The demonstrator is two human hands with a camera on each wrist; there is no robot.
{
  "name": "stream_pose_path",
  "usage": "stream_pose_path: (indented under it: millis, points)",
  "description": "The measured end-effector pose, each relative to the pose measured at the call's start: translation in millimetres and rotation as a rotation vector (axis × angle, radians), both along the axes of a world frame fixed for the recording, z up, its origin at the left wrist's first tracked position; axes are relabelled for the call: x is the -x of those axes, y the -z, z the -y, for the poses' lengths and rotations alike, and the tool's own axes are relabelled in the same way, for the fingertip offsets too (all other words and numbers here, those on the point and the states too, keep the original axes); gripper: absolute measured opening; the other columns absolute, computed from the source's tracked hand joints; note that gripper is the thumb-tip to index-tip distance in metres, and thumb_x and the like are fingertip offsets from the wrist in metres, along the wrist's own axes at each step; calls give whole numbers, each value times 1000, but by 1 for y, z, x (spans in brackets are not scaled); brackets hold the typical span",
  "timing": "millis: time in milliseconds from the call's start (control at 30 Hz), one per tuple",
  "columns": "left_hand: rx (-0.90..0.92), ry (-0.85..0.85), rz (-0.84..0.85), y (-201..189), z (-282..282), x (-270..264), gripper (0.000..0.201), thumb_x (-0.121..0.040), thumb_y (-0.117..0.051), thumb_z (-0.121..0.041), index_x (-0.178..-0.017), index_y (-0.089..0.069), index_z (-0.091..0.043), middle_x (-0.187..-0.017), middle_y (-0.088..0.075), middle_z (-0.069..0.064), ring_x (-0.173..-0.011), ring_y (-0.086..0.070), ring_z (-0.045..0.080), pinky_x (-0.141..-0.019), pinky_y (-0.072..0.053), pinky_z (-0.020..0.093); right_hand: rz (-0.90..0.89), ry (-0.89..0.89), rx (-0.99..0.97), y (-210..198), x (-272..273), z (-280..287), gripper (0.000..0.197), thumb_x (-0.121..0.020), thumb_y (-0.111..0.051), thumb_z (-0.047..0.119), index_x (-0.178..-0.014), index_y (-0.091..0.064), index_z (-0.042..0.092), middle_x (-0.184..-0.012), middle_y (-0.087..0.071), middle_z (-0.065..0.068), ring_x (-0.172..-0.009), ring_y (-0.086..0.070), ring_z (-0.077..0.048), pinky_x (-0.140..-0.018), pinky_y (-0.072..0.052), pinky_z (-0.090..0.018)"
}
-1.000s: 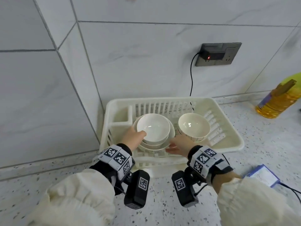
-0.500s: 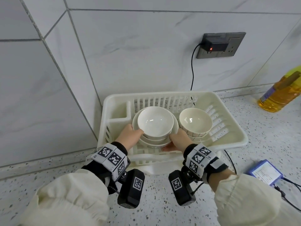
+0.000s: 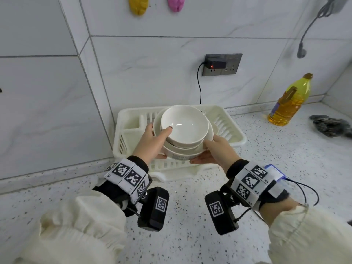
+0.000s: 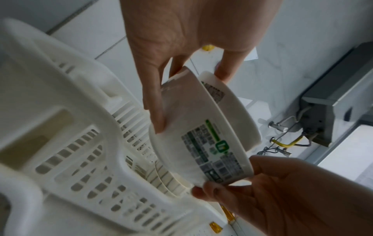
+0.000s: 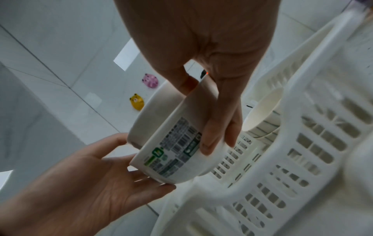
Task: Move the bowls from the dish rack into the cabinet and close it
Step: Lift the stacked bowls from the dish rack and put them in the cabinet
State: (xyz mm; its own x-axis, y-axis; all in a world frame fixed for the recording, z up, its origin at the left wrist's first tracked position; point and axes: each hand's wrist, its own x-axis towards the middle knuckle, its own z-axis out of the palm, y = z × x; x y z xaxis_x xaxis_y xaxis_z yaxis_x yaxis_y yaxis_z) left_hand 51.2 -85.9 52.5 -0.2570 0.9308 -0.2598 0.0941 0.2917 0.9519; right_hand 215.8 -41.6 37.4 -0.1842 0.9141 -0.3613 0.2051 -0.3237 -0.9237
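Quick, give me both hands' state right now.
Left hand: holding the stack of bowls, thumb on the rim, fingers underneath.
Right hand: holding the same stack from the other side.

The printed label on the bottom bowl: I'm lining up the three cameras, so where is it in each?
Head: barely seen, low on the bowl stack, printed label.
Left wrist: centre-right.
Right wrist: centre.
Shared landmark: white dish rack.
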Motion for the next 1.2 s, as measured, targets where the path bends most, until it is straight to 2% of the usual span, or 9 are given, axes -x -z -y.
stream_pose_path:
  millis: [133,267,400,500,600,800,966,1066,1200]
  points:
    - [5,28,-4,-4,60,-35,56,-87,-53,-34,-137,-31,-20,-125,-48,5,-109,-53,25,-80,-58,46,16,8,-11,-6,-39,68,45,-85,-30,-5,-127,-45,-1,-82,-64,-29,-58,-68,-35,-58,-61,-34]
    - [29,59,5,3,129,-78,59,-88,-52,-30,-138,-25,-17,-121,-42,4,-104,-50,23,-69,-58,41,18,21,15,1,-85,145,43,-85,-31,-2,-125,-47,-2,-94,-65,-35,-71,-68,-43,-64,-61,-37]
    - [103,107,24,23,199,-119,55,-87,-50,-25,-136,-26,-15,-119,-40,4,-103,-49,23,-68,-58,40,89,43,50,19,-127,222,38,-84,-35,2,-119,-50,0,-92,-67,-34,-86,-66,-50,-83,-57,-49]
    - [197,155,6,48,237,-137,55,-85,-48,-22,-136,-27,-15,-132,-39,9,-106,-51,28,-67,-59,39,182,48,50,38,-147,267,41,-75,-44,13,-114,-54,3,-98,-69,-28,-94,-65,-47,-91,-52,-52]
    - [292,191,-6,76,270,-150,56,-85,-48,-21,-137,-27,-13,-136,-38,13,-110,-53,32,-67,-59,41,170,37,106,60,-166,308,26,-82,-44,10,-103,-58,8,-98,-69,-22,-92,-67,-46,-88,-54,-51]
    - [410,196,-3,128,310,-161,54,-84,-51,-16,-132,-28,-12,-130,-40,13,-116,-49,35,-76,-57,48,163,17,228,112,-182,353,35,-88,-43,9,-122,-50,7,-109,-68,-25,-89,-70,-44,-87,-55,-50]
    - [467,162,-40,177,329,-161,54,-83,-52,-14,-131,-30,-12,-135,-37,15,-116,-47,32,-58,-54,35,156,-8,279,160,-180,372,33,-89,-44,11,-122,-47,15,-103,-67,-15,-85,-70,-43,-81,-58,-49]
    - [504,140,-27,214,335,-153,53,-83,-53,-13,-131,-31,-13,-133,-40,15,-110,-50,30,-63,-55,37,144,-11,316,194,-172,376,30,-90,-41,8,-117,-46,21,-99,-65,-9,-78,-70,-37,-69,-62,-39]
    - [552,97,-9,267,335,-136,59,-76,-57,-16,-130,-34,-14,-131,-43,15,-116,-49,33,-87,-53,50,133,15,372,245,-154,373,36,-88,-39,5,-119,-49,19,-99,-64,-6,-78,-69,-37,-77,-59,-50]
